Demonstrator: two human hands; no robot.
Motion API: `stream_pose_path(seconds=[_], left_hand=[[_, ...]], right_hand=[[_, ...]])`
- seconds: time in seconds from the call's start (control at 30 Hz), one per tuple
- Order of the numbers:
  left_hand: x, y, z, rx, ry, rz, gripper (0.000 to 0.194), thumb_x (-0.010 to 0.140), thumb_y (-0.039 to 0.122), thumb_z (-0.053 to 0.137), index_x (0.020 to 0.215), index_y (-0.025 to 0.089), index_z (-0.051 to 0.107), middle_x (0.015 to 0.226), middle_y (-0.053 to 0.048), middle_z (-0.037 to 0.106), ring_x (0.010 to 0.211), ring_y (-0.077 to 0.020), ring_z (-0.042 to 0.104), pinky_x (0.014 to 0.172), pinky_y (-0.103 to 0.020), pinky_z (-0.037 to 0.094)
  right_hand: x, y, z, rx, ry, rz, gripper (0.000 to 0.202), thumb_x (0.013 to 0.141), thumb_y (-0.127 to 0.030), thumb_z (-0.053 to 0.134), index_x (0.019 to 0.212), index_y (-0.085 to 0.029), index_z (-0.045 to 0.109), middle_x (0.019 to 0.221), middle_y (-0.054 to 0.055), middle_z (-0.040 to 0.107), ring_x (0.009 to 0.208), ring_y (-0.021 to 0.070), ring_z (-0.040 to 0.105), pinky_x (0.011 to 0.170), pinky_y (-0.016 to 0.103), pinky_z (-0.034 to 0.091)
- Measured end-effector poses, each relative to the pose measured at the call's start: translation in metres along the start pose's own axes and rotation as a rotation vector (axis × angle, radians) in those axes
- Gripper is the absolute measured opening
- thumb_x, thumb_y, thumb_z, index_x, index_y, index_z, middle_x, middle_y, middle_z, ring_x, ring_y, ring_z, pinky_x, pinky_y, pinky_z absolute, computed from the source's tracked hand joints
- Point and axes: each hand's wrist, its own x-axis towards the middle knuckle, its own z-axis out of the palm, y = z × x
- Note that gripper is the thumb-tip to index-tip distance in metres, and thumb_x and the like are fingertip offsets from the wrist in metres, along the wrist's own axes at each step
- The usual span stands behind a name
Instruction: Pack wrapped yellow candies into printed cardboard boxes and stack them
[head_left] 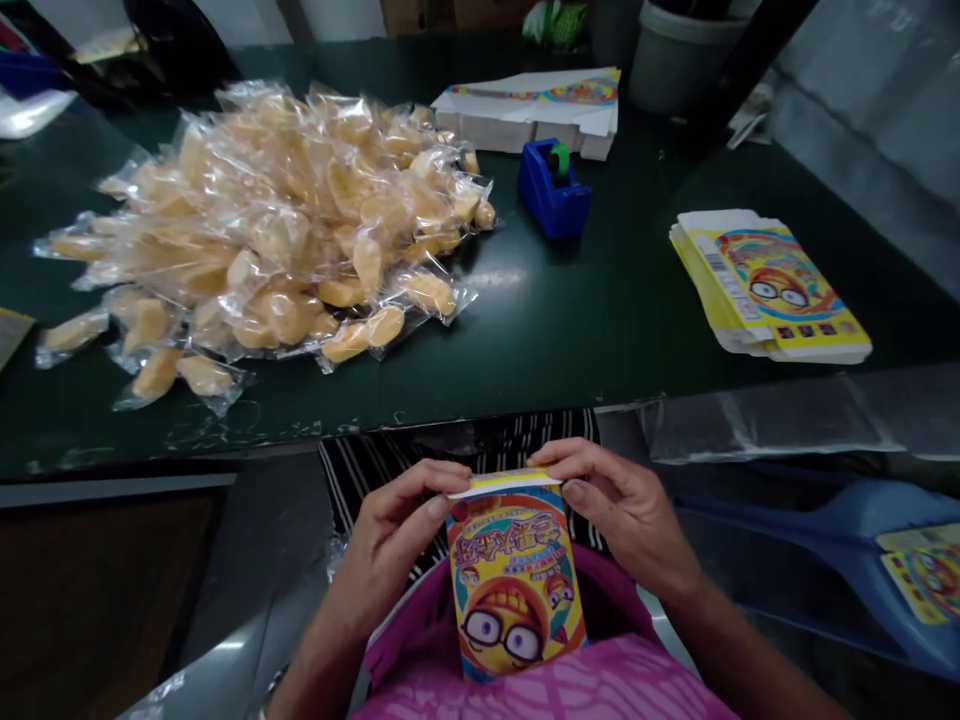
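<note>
A colourful printed cardboard box (510, 590) with a cartoon face in glasses rests against my lap, its print upside down to me. My left hand (401, 525) pinches the left corner of its upper end, thumb on the front and fingers over the edge. At the other corner, my right hand (619, 515) grips in the same way. Between the two hands runs the white and yellow edge of the end flap (510, 480). Whether anything is inside the box cannot be seen.
On the dark green table (450, 385) lies a big heap of clear-wrapped yellowish pieces (300, 220). Behind and right of it are a blue tape dispenser (553, 195), flat white cartons (525, 115) and a stack of flat printed boxes (776, 285). A blue stool (847, 530) stands at right.
</note>
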Motion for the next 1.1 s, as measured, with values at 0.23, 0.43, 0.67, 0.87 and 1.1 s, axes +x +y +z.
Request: stream_pose_path(seconds=[0.23,0.43,0.67,0.87,1.1], left_hand=[[0.002,0.008,0.009,-0.088,-0.001,-0.093,0.015,0.076,0.028,0.078,0.072,0.020,0.065,0.088,-0.002,0.068,0.081,-0.0160,0.064,0.070,-0.023,0.053],[0.025,0.014,0.002,-0.096,-0.101,-0.143,0.020,0.072,0.033,0.078,0.071,0.017,0.066,0.071,-0.001,0.064,0.058,-0.0106,0.054,0.053,-0.020,0.045],[0.036,0.015,-0.001,-0.073,-0.114,-0.144,0.019,0.069,0.032,0.078,0.061,0.017,0.069,0.066,-0.002,0.066,0.055,-0.0115,0.055,0.054,-0.023,0.047],[0.007,-0.001,0.008,-0.022,0.128,-0.088,0.014,0.075,0.029,0.073,0.086,0.022,0.079,0.088,-0.004,0.078,0.078,-0.0189,0.071,0.067,-0.025,0.057],[-0.013,-0.014,0.012,-0.171,0.193,-0.095,0.009,0.078,0.028,0.074,0.085,0.022,0.076,0.104,-0.006,0.077,0.098,-0.0212,0.072,0.082,-0.028,0.059]], right_hand=[[0.006,-0.014,0.000,0.019,-0.134,0.170,0.009,0.080,-0.019,0.067,0.074,-0.021,0.061,0.096,0.004,0.067,0.087,0.0177,0.064,0.071,0.029,0.053],[0.029,-0.023,-0.001,-0.093,-0.178,0.213,0.007,0.077,-0.024,0.064,0.080,-0.020,0.060,0.078,0.001,0.063,0.072,0.0150,0.059,0.062,0.026,0.048],[0.031,-0.015,0.000,-0.154,-0.131,0.142,0.013,0.080,-0.029,0.065,0.070,-0.020,0.065,0.078,0.002,0.069,0.073,0.0167,0.063,0.065,0.028,0.051],[0.003,-0.004,0.002,-0.096,-0.008,0.095,0.007,0.082,-0.026,0.071,0.086,-0.023,0.074,0.099,0.006,0.076,0.091,0.0210,0.072,0.077,0.031,0.060],[-0.008,0.000,0.005,-0.153,0.037,0.067,0.010,0.081,-0.024,0.073,0.091,-0.025,0.075,0.103,0.005,0.077,0.093,0.0214,0.074,0.078,0.030,0.062]])
